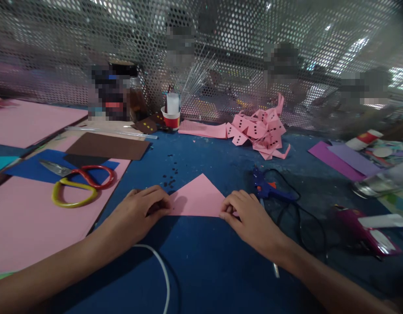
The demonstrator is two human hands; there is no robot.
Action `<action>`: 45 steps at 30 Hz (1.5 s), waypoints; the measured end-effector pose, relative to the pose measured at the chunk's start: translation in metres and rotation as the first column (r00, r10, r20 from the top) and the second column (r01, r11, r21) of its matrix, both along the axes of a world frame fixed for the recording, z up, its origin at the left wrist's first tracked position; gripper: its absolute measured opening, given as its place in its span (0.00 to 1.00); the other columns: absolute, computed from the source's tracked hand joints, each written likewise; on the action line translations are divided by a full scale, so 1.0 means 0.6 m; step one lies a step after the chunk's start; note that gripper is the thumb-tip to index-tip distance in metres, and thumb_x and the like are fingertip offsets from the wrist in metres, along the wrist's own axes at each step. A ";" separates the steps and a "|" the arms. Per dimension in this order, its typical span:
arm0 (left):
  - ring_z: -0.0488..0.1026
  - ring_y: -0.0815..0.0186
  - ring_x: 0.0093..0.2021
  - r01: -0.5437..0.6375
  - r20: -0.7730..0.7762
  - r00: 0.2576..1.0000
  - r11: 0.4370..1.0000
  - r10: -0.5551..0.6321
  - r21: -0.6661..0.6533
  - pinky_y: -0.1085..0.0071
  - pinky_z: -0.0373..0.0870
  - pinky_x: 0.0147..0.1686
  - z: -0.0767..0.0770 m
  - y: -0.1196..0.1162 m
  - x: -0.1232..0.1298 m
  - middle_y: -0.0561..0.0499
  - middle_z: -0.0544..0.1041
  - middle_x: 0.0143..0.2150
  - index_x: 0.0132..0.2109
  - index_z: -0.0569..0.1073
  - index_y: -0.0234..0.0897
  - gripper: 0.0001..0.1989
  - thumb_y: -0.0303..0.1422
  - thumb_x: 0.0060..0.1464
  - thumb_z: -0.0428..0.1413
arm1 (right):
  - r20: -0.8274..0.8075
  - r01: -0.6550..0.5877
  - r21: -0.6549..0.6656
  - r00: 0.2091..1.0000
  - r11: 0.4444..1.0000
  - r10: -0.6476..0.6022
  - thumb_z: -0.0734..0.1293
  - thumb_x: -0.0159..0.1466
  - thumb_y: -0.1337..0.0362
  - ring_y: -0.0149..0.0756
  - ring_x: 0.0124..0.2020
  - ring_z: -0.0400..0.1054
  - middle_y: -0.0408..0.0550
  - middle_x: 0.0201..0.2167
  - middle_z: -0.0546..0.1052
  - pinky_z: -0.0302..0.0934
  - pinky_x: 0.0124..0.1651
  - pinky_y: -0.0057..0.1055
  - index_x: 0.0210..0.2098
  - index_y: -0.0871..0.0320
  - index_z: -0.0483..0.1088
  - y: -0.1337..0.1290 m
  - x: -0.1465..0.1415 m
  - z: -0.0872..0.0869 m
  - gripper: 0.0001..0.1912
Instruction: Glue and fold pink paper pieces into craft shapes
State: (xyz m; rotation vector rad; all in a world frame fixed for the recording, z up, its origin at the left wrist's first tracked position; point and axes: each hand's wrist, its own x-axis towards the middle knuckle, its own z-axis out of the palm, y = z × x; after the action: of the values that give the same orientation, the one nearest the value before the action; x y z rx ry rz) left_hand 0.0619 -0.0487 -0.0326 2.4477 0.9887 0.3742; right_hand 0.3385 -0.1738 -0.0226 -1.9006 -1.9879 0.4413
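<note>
A pink sheet of paper (198, 198), folded into a triangle, lies on the blue table with its peak pointing away from me. My left hand (144, 209) pinches the left corner between thumb and curled fingers. At the opposite corner my right hand (247, 213) grips the paper in the same way, so that tip is hidden. The straight lower edge runs between both hands. Just beyond the left hand lie several small black paper bits (170, 179). A blue glue gun (270, 185) rests beyond the right hand.
Scissors (87, 183) with red and yellow handles lie on coloured paper at left. Folded pink paper pieces (258, 128) are heaped at the back, beside a paper cup (171, 118). A white cable (160, 261) curves in front; a maroon device (368, 231) sits at right.
</note>
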 end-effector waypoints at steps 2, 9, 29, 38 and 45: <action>0.74 0.62 0.38 0.020 0.008 1.000 1.000 -0.020 -0.005 0.63 0.60 0.46 -0.002 0.000 -0.003 0.55 0.79 0.42 0.39 0.74 0.43 0.08 0.38 0.66 0.52 | -0.002 0.003 -0.010 1.000 1.000 -0.003 0.70 0.68 0.69 0.38 0.42 0.68 0.40 0.37 0.77 0.53 0.45 0.37 0.36 0.54 0.71 0.000 0.001 0.002 0.06; 0.74 0.60 0.46 0.035 0.014 0.999 0.998 -0.035 -0.044 0.64 0.63 0.46 -0.001 0.001 -0.017 0.53 0.79 0.44 0.41 0.77 0.45 0.10 0.35 0.66 0.51 | -0.015 -0.006 -0.028 1.000 1.000 0.005 0.69 0.68 0.71 0.38 0.42 0.67 0.41 0.38 0.77 0.53 0.45 0.37 0.37 0.53 0.72 -0.002 0.004 0.003 0.06; 0.75 0.64 0.41 0.017 0.007 1.000 0.967 -0.016 -0.256 0.70 0.68 0.41 0.014 0.028 -0.037 0.54 0.78 0.41 0.37 0.79 0.46 0.09 0.37 0.61 0.53 | -0.096 -0.040 -0.152 0.995 0.988 0.026 0.64 0.68 0.74 0.36 0.45 0.69 0.42 0.42 0.75 0.57 0.48 0.36 0.40 0.51 0.74 -0.004 0.036 0.017 0.12; 0.76 0.62 0.43 0.037 -0.053 0.997 0.966 -0.052 -0.255 0.69 0.69 0.44 0.001 0.041 -0.048 0.53 0.78 0.43 0.38 0.79 0.46 0.10 0.36 0.62 0.52 | -0.147 -0.121 -0.140 0.984 0.983 0.100 0.62 0.67 0.78 0.35 0.47 0.69 0.44 0.44 0.75 0.59 0.49 0.34 0.45 0.50 0.76 -0.006 0.056 0.014 0.18; 0.75 0.62 0.47 0.191 -0.001 0.982 0.981 -0.191 0.021 0.69 0.71 0.45 0.009 0.018 -0.042 0.50 0.79 0.45 0.46 0.78 0.46 0.18 0.32 0.69 0.43 | 0.023 -0.141 -0.047 0.990 0.989 0.142 0.61 0.67 0.80 0.38 0.48 0.67 0.47 0.45 0.74 0.59 0.51 0.38 0.46 0.53 0.75 -0.017 0.040 0.026 0.19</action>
State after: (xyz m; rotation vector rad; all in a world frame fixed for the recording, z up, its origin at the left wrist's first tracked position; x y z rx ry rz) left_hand 0.0365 -0.0376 -0.0274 2.5338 0.7441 0.3210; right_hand 0.3623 -0.1839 -0.0071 -1.8069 -2.1561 0.5061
